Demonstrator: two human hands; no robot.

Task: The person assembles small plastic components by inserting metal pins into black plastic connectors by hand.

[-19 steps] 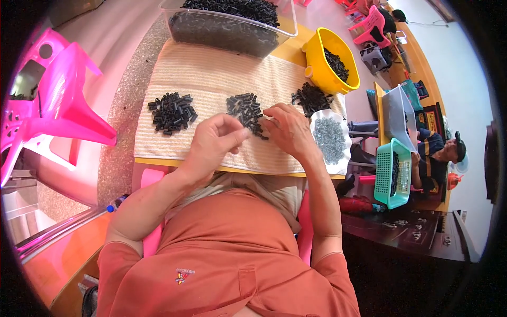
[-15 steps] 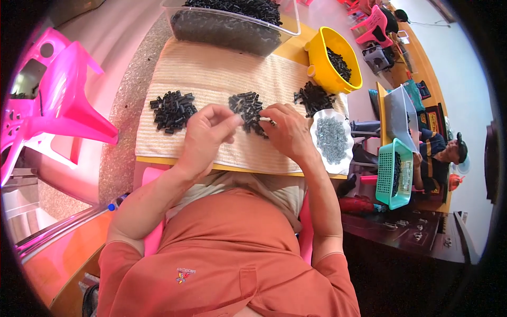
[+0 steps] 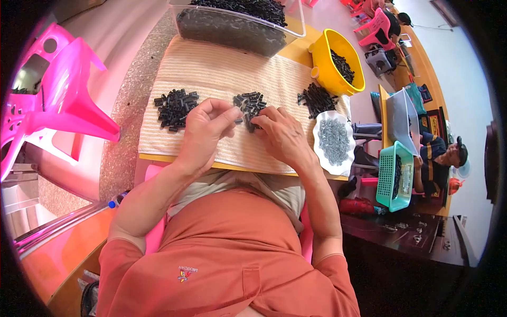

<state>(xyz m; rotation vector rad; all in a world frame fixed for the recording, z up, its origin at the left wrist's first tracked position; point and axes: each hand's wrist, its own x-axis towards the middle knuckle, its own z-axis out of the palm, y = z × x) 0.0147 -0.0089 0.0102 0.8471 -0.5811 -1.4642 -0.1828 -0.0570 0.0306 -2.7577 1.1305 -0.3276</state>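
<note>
My left hand [image 3: 207,129] is raised over the striped cloth, thumb and forefinger pinched together. A small pale bit shows at their tips, too small to name. My right hand [image 3: 286,136] reaches with bent fingers to the near right side of the middle pile of short black tubes [image 3: 249,101]. Its fingertips touch the pile and hide what is between them. Left of my left hand lies another pile of short black tubes [image 3: 176,109]. Beyond my right hand are longer black pieces [image 3: 318,100] and a white scalloped dish [image 3: 348,158] of small clear pieces.
A clear plastic bin [image 3: 232,34] full of black parts stands at the far edge of the cloth [image 3: 211,68]. A yellow tub [image 3: 330,45] holds more. At right, a person [image 3: 435,153] sits by a green basket [image 3: 386,177]. A pink chair [image 3: 74,95] stands at left.
My right hand has moved slightly left and down onto the middle pile; the pale bit seen at its fingers before no longer shows there. My left hand keeps its pinch, almost in place.
</note>
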